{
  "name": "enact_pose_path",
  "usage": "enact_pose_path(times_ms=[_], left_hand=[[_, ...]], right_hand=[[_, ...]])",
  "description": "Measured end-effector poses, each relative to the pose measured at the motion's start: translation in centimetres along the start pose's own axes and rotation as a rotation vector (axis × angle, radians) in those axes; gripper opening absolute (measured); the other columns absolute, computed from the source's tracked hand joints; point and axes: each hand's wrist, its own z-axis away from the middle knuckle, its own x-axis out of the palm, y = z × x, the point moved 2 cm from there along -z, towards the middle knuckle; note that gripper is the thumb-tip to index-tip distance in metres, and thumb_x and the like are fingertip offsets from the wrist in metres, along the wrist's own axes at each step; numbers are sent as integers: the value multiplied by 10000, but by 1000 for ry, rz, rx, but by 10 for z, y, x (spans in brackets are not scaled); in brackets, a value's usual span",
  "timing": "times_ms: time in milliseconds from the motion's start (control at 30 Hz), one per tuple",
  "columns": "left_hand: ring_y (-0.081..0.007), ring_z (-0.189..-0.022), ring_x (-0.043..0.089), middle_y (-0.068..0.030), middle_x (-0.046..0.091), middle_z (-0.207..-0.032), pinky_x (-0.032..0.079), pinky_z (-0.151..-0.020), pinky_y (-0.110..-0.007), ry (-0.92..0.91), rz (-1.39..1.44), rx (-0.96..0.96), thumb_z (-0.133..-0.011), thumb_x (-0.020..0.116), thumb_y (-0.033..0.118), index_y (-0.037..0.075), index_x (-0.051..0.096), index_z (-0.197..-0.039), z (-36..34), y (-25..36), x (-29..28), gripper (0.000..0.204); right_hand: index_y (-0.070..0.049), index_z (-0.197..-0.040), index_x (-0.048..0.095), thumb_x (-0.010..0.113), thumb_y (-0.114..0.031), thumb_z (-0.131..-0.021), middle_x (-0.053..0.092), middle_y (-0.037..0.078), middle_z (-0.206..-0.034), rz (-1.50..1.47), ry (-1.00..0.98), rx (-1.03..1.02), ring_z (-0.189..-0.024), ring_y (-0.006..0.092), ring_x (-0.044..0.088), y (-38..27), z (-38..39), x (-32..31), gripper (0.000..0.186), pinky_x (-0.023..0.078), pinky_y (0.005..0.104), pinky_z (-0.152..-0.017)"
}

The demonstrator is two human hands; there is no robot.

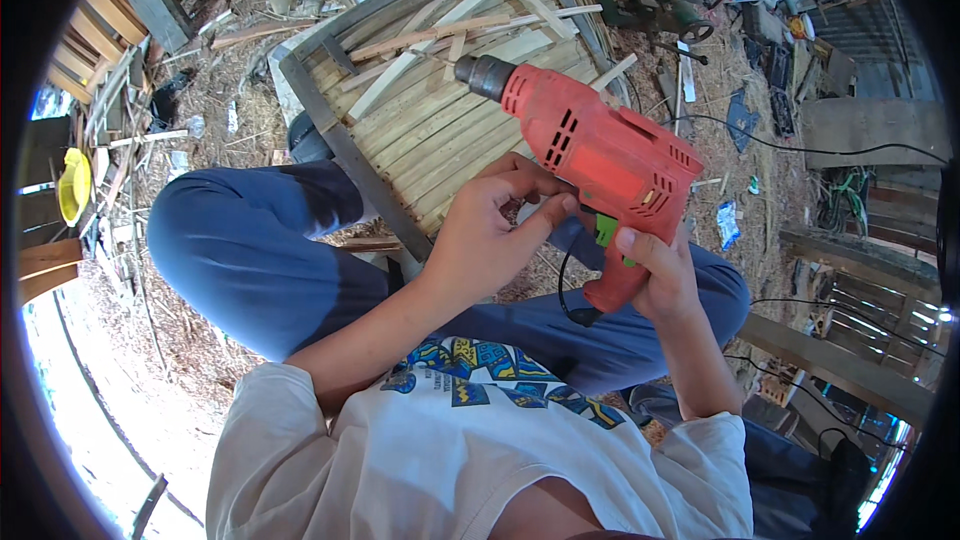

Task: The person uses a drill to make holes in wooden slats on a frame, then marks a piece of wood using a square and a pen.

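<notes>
A red electric drill [600,155] with a black chuck [485,78] and green trigger [606,227] is in front of me, its nose toward the upper left. My right hand [660,280] is wrapped round its handle, thumb beside the trigger; a black cord hangs from the grip. My left hand [490,230] is curled just left of the trigger, fingertips at the drill's underside; whatever is between them is hidden.
A slatted wooden panel [380,150] with loose sticks [485,25] lies beyond my bent knees [235,250] on straw-strewn ground. A yellow plastic object [74,185] is at far left. Debris, wooden beams [850,260] and black cables [800,150] are at right.
</notes>
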Motion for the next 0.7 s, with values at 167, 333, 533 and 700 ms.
enact_pose_path(times_ms=[167,333,533,700], left_hand=[[-142,-984,687,-69,735,-1072,519,-899,-308,-47,68,-126,-1001,780,64,-14,798,-1059,-3,-4,-4,99],[-112,-973,672,-55,744,-1047,506,-866,-297,-73,52,-166,-1004,809,112,1,798,-1051,-4,-10,-9,121],[-96,-945,652,-30,704,-1048,502,-848,-299,-21,133,-206,-1006,823,97,17,782,-1049,-9,-25,6,99],[-111,-961,642,-32,647,-1076,500,-887,-301,-22,147,-102,-1008,798,35,10,775,-1033,-16,-25,7,42]], right_hand=[[-7,-1594,481,783,-130,-894,669,132,-1472,39,-58,54,-1342,260,654,16,-12,-4,772,516,417,-1118],[-12,-1499,590,789,-136,-913,709,81,-1350,-1,-20,7,-1200,192,664,20,-19,2,631,508,366,-1047],[-27,-1456,642,807,-103,-959,719,43,-1333,-50,-47,5,-1180,125,652,28,-22,-5,530,505,318,-1029],[-31,-1478,617,811,-61,-983,717,52,-1365,-24,16,7,-1221,112,649,30,-25,0,533,508,330,-1081]])
